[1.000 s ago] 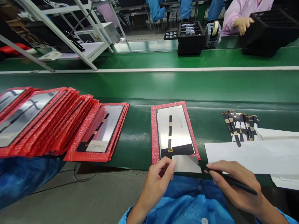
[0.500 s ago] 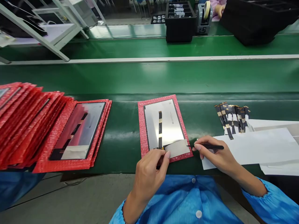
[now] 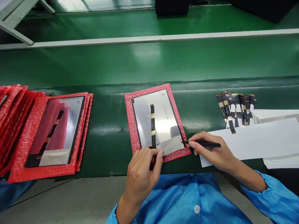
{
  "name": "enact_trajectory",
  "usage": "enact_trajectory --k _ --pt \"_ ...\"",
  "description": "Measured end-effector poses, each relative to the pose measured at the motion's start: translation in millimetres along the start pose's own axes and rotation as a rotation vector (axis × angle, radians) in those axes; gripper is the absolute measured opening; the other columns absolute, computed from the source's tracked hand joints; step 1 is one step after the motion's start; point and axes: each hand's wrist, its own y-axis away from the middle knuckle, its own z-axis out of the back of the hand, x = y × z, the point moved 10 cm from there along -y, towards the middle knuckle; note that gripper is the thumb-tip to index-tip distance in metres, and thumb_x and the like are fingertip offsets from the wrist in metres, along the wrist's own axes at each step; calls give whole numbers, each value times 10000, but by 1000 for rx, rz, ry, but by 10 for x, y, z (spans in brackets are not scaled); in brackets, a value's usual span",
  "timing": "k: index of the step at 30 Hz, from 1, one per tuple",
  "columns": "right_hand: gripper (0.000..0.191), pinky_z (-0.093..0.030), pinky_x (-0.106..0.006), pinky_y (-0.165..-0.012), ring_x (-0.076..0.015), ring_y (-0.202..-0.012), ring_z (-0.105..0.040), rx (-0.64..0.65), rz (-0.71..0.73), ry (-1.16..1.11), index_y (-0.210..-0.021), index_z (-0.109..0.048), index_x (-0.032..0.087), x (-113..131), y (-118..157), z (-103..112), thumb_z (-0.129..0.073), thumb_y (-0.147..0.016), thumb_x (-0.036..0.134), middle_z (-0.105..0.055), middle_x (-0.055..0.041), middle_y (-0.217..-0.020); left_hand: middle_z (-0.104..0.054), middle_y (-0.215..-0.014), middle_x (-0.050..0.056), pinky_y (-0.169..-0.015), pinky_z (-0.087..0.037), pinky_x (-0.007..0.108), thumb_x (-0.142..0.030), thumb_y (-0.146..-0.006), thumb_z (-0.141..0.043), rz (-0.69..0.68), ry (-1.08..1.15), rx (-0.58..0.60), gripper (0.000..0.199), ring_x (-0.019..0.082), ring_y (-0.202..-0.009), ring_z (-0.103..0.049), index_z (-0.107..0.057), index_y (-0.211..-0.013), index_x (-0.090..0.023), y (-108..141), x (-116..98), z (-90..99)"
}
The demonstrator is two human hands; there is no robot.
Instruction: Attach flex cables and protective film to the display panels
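Left hand grip pinched on grey film at display panel; right hand grip clamped on black tweezers, tip touching film edge.

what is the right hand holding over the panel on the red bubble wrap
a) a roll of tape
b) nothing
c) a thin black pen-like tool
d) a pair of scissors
c: the right hand grips a thin black pen-like tool whose tip meets the grey film piece at the near end of the panel, while the left hand pinches that film's other end.
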Motion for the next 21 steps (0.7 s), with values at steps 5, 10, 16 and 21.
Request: enact_trajectory --k 5,10,16,21 --pt "92 -593 -246 -505 -155 -529 -710 13 2 18 -937 -735 335 -8 4 -18 -672 -889 382 -743 34 -677 -503 -581 29 -595 -354 389 -384 -921 -549 8 3 2 168 201 -551 -458 -578 -773 -309 7 21 5" --pt "103 -590 -230 -502 -132 -524 -699 5 16 35 -948 -733 315 8 11 -13 -664 -902 377 -735 54 -675 -497 -595 37 -622 -350 399 -395 -911 -547 54 16 31 151 214 -563 -462 -578 -785 -318 31 73 -20" --pt "72 -598 -251 -480 -152 -498 -712 -9 9 7 -938 -732 331 22 9 10 -679 -889 336 -728 53 -628 -500 -601 50 -645 -342 410 -407 -899 -558 120 63 37 151 236 -581 -474 -606 -776 -335 36 108 -21" --pt "210 -637 -255 -508 -143 -494 -724 -18 -7 -70 -1086 -698 378 11 12 9 -679 -884 322 -779 51 -793 -512 -588 53 -634 -342 408 -409 -900 -544 123 60 36 162 225 -568 -462 -593 -762 -339 13 78 -7"
